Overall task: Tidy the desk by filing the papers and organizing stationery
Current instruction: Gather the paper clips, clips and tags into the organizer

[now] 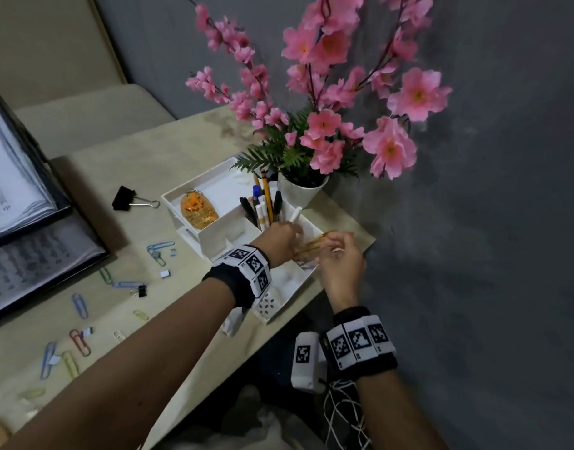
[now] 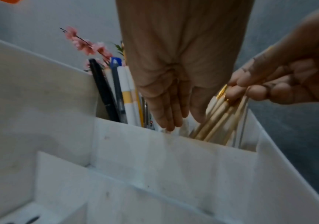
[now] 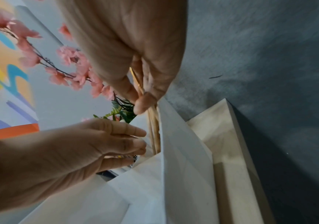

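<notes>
A white desk organizer (image 1: 214, 237) (image 2: 174, 159) (image 3: 174, 151) stands at the desk's right corner. Its rear compartment holds several upright pens (image 1: 263, 203) (image 2: 116, 94). My right hand (image 1: 336, 251) (image 2: 250, 89) (image 3: 141, 97) grips a bundle of tan pencils (image 1: 311, 246) (image 2: 216, 121) (image 3: 153, 128) whose lower ends stand in the right-hand compartment. My left hand (image 1: 280, 237) (image 2: 181, 122) (image 3: 131, 144) reaches into the same compartment with straight fingers, right beside the bundle. A white pen (image 1: 296, 215) sticks up just behind its fingers.
A white pot (image 1: 300, 191) of pink flowers (image 1: 328, 125) stands right behind the organizer. An orange oval tag (image 1: 198, 211) lies in its tray. A black binder clip (image 1: 125, 198) and scattered paper clips (image 1: 159, 250) lie on the desk. An open folder (image 1: 16, 203) sits at left.
</notes>
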{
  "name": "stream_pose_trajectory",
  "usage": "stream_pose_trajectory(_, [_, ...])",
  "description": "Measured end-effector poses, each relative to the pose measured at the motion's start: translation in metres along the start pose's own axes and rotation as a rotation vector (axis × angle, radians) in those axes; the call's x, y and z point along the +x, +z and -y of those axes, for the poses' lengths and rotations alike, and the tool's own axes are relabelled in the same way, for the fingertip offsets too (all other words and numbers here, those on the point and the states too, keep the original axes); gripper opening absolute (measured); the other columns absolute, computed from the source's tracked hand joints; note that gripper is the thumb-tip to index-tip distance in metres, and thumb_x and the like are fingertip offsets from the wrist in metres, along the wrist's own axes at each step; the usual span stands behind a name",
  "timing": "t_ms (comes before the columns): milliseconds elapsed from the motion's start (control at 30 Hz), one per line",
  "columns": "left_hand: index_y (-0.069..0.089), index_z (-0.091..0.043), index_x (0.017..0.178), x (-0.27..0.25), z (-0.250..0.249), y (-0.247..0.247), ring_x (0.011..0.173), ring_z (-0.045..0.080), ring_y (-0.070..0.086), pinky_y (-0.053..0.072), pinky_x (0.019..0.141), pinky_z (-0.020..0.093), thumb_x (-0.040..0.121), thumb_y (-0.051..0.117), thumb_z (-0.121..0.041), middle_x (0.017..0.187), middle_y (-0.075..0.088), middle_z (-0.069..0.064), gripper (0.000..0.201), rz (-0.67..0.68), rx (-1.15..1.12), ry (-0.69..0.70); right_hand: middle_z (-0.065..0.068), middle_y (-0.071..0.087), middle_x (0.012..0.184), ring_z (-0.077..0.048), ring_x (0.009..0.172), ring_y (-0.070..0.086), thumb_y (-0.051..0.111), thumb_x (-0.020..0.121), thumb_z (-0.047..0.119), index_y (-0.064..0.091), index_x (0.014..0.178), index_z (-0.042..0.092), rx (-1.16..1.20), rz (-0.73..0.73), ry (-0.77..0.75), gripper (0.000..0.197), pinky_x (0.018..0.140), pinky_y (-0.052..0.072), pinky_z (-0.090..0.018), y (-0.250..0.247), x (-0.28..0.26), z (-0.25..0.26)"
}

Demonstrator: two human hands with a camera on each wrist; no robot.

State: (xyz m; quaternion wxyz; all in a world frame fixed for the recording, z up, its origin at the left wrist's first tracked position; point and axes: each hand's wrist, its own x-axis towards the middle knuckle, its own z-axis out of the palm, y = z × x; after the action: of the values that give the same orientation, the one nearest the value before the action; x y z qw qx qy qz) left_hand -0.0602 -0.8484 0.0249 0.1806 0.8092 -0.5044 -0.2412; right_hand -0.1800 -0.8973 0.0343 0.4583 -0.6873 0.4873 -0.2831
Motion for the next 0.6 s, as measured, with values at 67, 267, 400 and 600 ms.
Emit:
stream_pose_trajectory(67, [0.050, -0.003, 0.129, -0.012, 0.006, -0.006, 0.121, 0.029, 0.051, 0.037, 0.100, 0.028, 0.089, 0.049, -0.002, 0.128, 0.056, 0.016, 0.040, -0.036, -0.030, -0.015, -0.010, 0.060, 0.109, -0.022, 0.095, 0.060, 0.058, 0.081, -0.004, 0.060, 0.101, 0.006, -0.048, -0.111, -0.106, 0.023, 0.078, 0.049, -0.013, 0.000, -0.004, 0.008])
stream_pose_trajectory(267, [0.062, -0.005, 0.114, -0.076, 0.044, -0.030, 0.104, 0.026, 0.061, 0.042, 0.084, 0.024, 0.090, 0.055, -0.014, 0.110, 0.067, 0.014, 0.026, -0.194, -0.237, -0.185, -0.014, 0.059, 0.102, -0.020, 0.086, 0.053, 0.056, 0.079, -0.004, 0.061, 0.096, 0.001, -0.054, -0.162, -0.420, 0.018, 0.077, 0.041, -0.029, 0.027, -0.030, 0.049])
stream_pose_trajectory(400, [0.067, -0.008, 0.102, -0.139, 0.081, -0.039, 0.083, 0.018, 0.059, 0.040, 0.075, 0.021, 0.089, 0.055, -0.015, 0.086, 0.065, 0.007, 0.019, -0.357, -0.399, -0.364, -0.012, 0.063, 0.095, -0.021, 0.082, 0.055, 0.053, 0.083, 0.000, 0.061, 0.093, 0.003, -0.021, 0.159, -0.520, 0.013, 0.075, 0.046, -0.033, 0.079, -0.066, 0.064])
stream_pose_trajectory(600, [0.067, -0.005, 0.097, -0.257, 0.155, -0.031, 0.084, 0.018, 0.065, 0.041, 0.074, 0.023, 0.088, 0.054, -0.010, 0.093, 0.068, 0.014, 0.016, -0.536, -0.421, -0.736, -0.010, 0.066, 0.093, -0.026, 0.086, 0.059, 0.053, 0.083, 0.009, 0.062, 0.095, 0.009, -0.462, 1.059, -0.669, 0.015, 0.079, 0.050, -0.036, 0.158, -0.149, 0.053])
